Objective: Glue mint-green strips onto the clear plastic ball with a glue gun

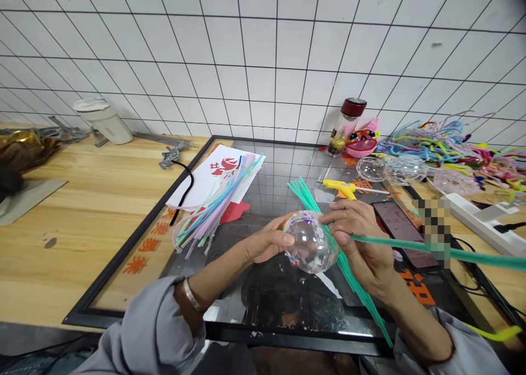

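Note:
My left hand [265,243] cups a clear plastic ball [310,242] with coloured bits inside, holding it from the left. My right hand [361,240] grips the ball's right side and pinches a green pipe cleaner [431,249] that runs off to the right. Both hands hover above a dark glass-topped frame [271,199]. A bunch of green pipe cleaners [306,197] lies on the glass under the hands.
A pastel pipe-cleaner bundle [217,205] lies on white paper [209,180] at left. A yellow glue gun [343,187], phone [400,227], jar [347,125], more clear balls [390,169], a heap of coloured pipe cleaners [444,142], a power strip [480,221] and a white cup [104,121] surround it.

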The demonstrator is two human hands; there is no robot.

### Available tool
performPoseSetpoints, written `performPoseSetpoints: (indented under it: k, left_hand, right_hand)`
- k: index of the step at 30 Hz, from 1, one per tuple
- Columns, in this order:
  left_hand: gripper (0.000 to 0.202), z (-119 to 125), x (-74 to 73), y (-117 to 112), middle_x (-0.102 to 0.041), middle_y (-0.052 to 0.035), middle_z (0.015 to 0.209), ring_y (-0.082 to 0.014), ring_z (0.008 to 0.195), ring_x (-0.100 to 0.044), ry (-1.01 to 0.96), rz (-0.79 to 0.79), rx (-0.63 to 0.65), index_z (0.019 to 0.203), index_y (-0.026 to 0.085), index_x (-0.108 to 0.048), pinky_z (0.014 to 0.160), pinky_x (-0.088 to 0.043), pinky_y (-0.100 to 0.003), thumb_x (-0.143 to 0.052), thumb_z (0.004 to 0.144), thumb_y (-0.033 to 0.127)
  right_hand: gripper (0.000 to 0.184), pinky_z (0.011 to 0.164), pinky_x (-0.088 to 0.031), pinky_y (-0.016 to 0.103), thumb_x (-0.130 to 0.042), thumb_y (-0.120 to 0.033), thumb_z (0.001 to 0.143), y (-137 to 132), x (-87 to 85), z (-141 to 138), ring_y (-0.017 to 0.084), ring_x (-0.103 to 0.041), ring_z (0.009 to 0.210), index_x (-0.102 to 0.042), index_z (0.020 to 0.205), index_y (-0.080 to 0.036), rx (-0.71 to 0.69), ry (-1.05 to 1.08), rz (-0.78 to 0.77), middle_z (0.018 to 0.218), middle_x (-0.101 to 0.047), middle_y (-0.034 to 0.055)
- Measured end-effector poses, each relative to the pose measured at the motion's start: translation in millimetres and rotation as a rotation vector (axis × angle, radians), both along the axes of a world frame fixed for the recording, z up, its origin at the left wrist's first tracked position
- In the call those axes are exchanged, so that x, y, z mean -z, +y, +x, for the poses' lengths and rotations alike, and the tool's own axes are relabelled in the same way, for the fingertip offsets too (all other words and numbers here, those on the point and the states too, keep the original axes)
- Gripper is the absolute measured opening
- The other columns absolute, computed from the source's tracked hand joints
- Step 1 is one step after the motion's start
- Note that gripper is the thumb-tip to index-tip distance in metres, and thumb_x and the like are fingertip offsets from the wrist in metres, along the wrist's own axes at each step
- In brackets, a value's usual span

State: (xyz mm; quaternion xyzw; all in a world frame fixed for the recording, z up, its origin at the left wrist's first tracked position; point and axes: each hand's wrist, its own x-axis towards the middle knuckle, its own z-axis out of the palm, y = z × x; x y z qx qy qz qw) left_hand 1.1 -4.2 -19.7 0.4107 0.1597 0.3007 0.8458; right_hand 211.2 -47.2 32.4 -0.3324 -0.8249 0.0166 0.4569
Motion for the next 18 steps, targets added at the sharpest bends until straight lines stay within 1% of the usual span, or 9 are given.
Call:
performPoseSetpoints:
  k: [3, 6, 11, 15, 18]
  left_hand:
    - [0.068, 0.5, -0.7, -0.7, -0.07, -0.0087, 0.104, -0.0216, 0.087, -0.07, -0.003, -0.003, -0.001, 0.122, 0.017, -0.064, 0.075, -0.057, -0.03, -0.083, 0.06, 0.037]
    - [0.069, 0.6, -1.3, -0.8, -0.071, -0.0092, 0.104, -0.0212, 0.086, -0.07, -0.007, -0.004, -0.002, 0.124, 0.017, -0.064, 0.074, -0.057, -0.029, -0.082, 0.061, 0.037]
    - [0.072, 0.4, -2.7, 1.5, -0.071, -0.0118, 0.112, -0.0233, 0.089, -0.07, -0.031, 0.03, 0.032, 0.13, 0.017, -0.062, 0.076, -0.056, -0.03, -0.079, 0.063, 0.036]
    - [0.07, 0.6, -3.8, 1.9, -0.072, -0.0095, 0.113, -0.023, 0.09, -0.069, -0.033, 0.034, 0.04, 0.13, 0.018, -0.064, 0.076, -0.055, -0.03, -0.079, 0.064, 0.037]
    - [0.07, 0.9, -3.7, 0.9, -0.072, -0.0103, 0.112, -0.0218, 0.088, -0.069, -0.028, 0.024, 0.02, 0.128, 0.017, -0.065, 0.075, -0.056, -0.029, -0.08, 0.063, 0.037]
  right_hand:
    - [0.012, 0.098, -0.044, 0.049, -0.049, -0.017, 0.095, 0.1, 0.1, -0.3, 0.025, -0.06, 0.11, -0.058, 0.092, -0.025, 0.016, -0.001, 0.0, 0.097, -0.074, 0.0031]
    - [0.012, 0.099, -0.043, 0.049, -0.05, -0.017, 0.095, -0.1, -0.2, -0.6, 0.025, -0.06, 0.11, -0.059, 0.092, -0.026, 0.029, -0.009, 0.004, 0.098, -0.074, 0.0025]
    - [0.015, 0.096, -0.046, 0.049, -0.053, -0.013, 0.092, -0.5, -2.9, -1.2, 0.024, -0.061, 0.105, -0.06, 0.097, -0.025, 0.035, 0.016, 0.073, 0.104, -0.069, 0.0048]
    - [0.017, 0.095, -0.046, 0.047, -0.055, -0.011, 0.091, -0.1, -4.5, -1.2, 0.024, -0.06, 0.105, -0.061, 0.097, -0.025, 0.04, 0.009, 0.105, 0.102, -0.068, 0.0045]
    - [0.018, 0.095, -0.046, 0.048, -0.055, -0.009, 0.091, 0.8, -4.1, -1.3, 0.024, -0.06, 0.103, -0.061, 0.098, -0.024, 0.022, 0.013, 0.107, 0.099, -0.069, 0.0044]
